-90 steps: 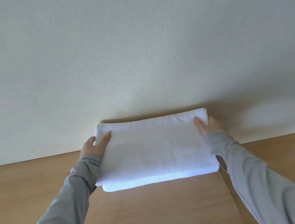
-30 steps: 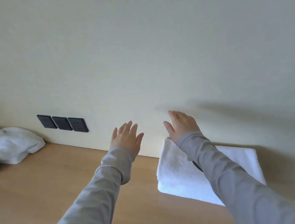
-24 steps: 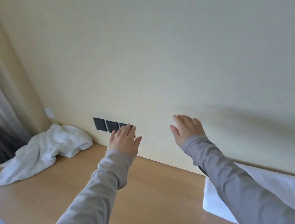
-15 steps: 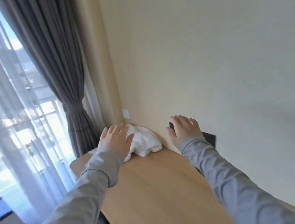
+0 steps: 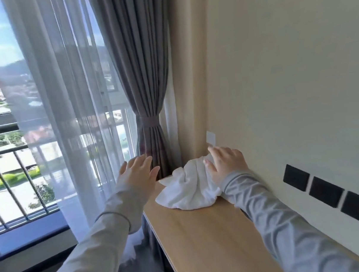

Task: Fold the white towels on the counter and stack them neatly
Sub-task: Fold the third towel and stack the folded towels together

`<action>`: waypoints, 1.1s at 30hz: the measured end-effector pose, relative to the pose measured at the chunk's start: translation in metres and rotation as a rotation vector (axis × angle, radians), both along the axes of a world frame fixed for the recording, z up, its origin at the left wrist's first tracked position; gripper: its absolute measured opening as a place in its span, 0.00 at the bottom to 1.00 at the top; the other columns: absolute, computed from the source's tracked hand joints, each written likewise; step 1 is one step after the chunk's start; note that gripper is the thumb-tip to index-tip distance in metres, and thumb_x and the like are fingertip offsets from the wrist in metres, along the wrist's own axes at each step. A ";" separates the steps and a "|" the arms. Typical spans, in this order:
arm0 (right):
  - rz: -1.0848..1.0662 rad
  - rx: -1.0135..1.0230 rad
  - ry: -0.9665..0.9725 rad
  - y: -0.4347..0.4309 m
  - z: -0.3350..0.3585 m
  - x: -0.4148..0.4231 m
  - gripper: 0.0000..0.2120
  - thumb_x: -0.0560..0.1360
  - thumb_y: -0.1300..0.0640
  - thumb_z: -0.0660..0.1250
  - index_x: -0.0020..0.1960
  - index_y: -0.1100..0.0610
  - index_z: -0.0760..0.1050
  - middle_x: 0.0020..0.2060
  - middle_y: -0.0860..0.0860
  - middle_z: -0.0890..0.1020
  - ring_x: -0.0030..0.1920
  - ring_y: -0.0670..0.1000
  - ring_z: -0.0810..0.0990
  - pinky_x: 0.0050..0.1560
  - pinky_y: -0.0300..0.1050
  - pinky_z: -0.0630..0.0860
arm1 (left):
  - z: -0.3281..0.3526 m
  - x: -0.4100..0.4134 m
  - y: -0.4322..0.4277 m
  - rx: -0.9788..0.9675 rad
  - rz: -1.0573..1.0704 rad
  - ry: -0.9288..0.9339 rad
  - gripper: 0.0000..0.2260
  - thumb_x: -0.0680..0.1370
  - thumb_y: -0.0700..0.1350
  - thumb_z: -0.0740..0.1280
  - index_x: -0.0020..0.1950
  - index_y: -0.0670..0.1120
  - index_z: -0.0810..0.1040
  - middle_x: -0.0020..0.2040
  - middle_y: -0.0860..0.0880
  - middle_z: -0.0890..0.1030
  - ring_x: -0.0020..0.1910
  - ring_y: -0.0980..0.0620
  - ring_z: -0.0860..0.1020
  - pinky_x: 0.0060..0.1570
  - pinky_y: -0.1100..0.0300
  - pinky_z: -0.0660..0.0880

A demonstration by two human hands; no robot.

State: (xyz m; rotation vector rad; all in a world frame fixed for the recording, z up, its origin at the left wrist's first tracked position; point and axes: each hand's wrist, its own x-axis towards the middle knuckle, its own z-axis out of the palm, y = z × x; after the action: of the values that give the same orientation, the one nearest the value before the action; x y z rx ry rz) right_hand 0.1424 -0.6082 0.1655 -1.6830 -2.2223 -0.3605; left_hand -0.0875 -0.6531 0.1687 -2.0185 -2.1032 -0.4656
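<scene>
A crumpled white towel (image 5: 188, 189) lies in a heap at the far end of the wooden counter (image 5: 211, 236), in the corner by the wall. My right hand (image 5: 226, 164) hovers over the towel's far right part with fingers spread; whether it touches the cloth I cannot tell. My left hand (image 5: 139, 174) is stretched out flat in the air to the left of the towel, past the counter's edge, holding nothing. The folded towels are out of view.
A grey curtain (image 5: 148, 108) tied at its middle hangs just behind the counter's end, with a sheer curtain (image 5: 64, 104) and a window to its left. Three black wall sockets (image 5: 334, 191) sit on the wall at right. A white plate (image 5: 210, 137) is above the towel.
The view swung left, away from the folded stack and towards the counter's end. Both arms moved forward with it, and my right hand now reaches the crumpled towel.
</scene>
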 end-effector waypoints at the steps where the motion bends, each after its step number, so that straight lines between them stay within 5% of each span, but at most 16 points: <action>1: -0.006 -0.008 0.002 0.013 -0.003 -0.001 0.22 0.80 0.47 0.52 0.70 0.55 0.64 0.67 0.49 0.72 0.68 0.50 0.67 0.66 0.47 0.61 | -0.003 -0.001 0.015 -0.007 -0.007 0.003 0.23 0.82 0.55 0.49 0.75 0.49 0.60 0.75 0.51 0.62 0.74 0.51 0.58 0.74 0.53 0.51; 12: -0.154 -0.066 0.107 0.156 -0.036 0.039 0.21 0.80 0.48 0.51 0.70 0.55 0.63 0.67 0.50 0.71 0.68 0.50 0.66 0.67 0.48 0.60 | -0.020 0.032 0.190 0.007 -0.148 -0.010 0.22 0.82 0.54 0.51 0.74 0.48 0.62 0.74 0.52 0.64 0.73 0.52 0.60 0.71 0.57 0.55; 26: -0.466 -0.325 0.266 0.209 -0.164 0.062 0.22 0.81 0.46 0.50 0.72 0.54 0.60 0.68 0.50 0.70 0.67 0.50 0.68 0.65 0.42 0.64 | -0.115 0.063 0.360 -0.152 -0.400 -0.010 0.21 0.82 0.52 0.54 0.72 0.45 0.63 0.70 0.49 0.68 0.68 0.49 0.67 0.69 0.55 0.57; 31: -0.563 -0.409 0.198 0.220 -0.226 0.022 0.14 0.75 0.49 0.65 0.55 0.56 0.76 0.48 0.51 0.81 0.50 0.52 0.80 0.51 0.44 0.75 | -0.166 0.047 0.438 -0.314 -0.460 -0.125 0.22 0.82 0.54 0.52 0.73 0.46 0.61 0.72 0.48 0.65 0.69 0.47 0.65 0.69 0.53 0.59; 33: -0.630 -0.502 0.265 0.226 -0.244 0.009 0.14 0.78 0.47 0.59 0.57 0.53 0.75 0.51 0.48 0.80 0.54 0.50 0.78 0.54 0.41 0.73 | -0.180 0.042 0.470 -0.356 -0.502 -0.175 0.22 0.82 0.54 0.53 0.74 0.46 0.60 0.72 0.48 0.65 0.69 0.46 0.65 0.69 0.53 0.60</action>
State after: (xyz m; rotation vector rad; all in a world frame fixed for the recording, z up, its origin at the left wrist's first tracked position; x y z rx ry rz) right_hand 0.1511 -0.3822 -0.0785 -2.5098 -1.6269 0.3016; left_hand -0.0457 -0.1835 -0.0108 -2.8265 -1.8540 -0.3660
